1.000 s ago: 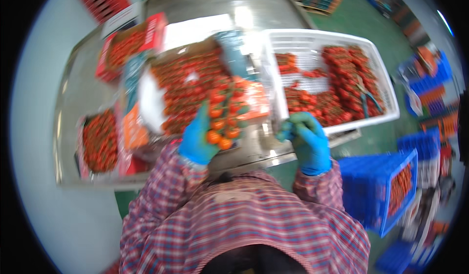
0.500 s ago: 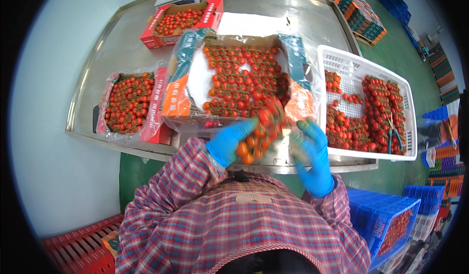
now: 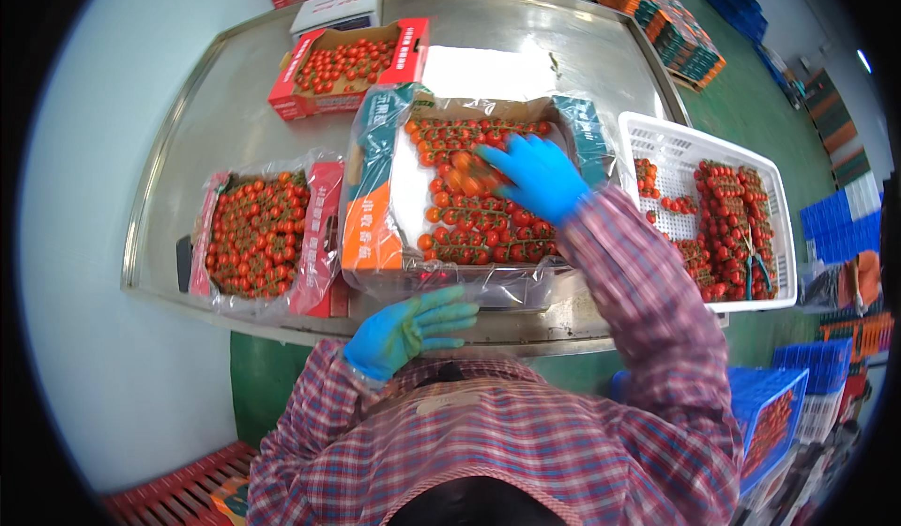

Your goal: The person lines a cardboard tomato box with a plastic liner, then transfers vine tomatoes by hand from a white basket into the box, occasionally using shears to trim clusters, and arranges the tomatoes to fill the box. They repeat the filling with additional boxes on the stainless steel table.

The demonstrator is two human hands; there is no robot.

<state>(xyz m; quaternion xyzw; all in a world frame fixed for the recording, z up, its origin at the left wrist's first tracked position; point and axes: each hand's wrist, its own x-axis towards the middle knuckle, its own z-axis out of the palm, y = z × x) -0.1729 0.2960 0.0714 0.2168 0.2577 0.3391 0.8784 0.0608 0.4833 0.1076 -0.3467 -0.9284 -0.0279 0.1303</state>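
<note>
My right hand (image 3: pixel 540 181), in a blue glove, reaches over the middle box. Its fingers are closed on a blurred bunch of orange-red cherry tomatoes (image 3: pixel 469 175), held at the rows inside. The orange and green cardboard box (image 3: pixel 374 224), lined with clear plastic and a white sheet, holds several rows of vine cherry tomatoes (image 3: pixel 488 246). Whether the held bunch touches those rows, I cannot tell. In front of the box, my left hand (image 3: pixel 413 331), gloved in blue with greenish stains, holds nothing. Its fingers are stretched out, palm showing.
On the right stands a white plastic crate (image 3: pixel 790 244) with more vine tomatoes and blue-handled snips (image 3: pixel 754 261). Red boxes of tomatoes sit at left (image 3: pixel 324 212) and far left (image 3: pixel 406 52). All rest on the metal table (image 3: pixel 488 10). Blue crates (image 3: pixel 741 390) stand at lower right.
The bunch of cherry tomatoes has passed from my left hand, in front of the box, to my right hand over it. My left hand has opened and dropped back. The view has shifted slightly.
</note>
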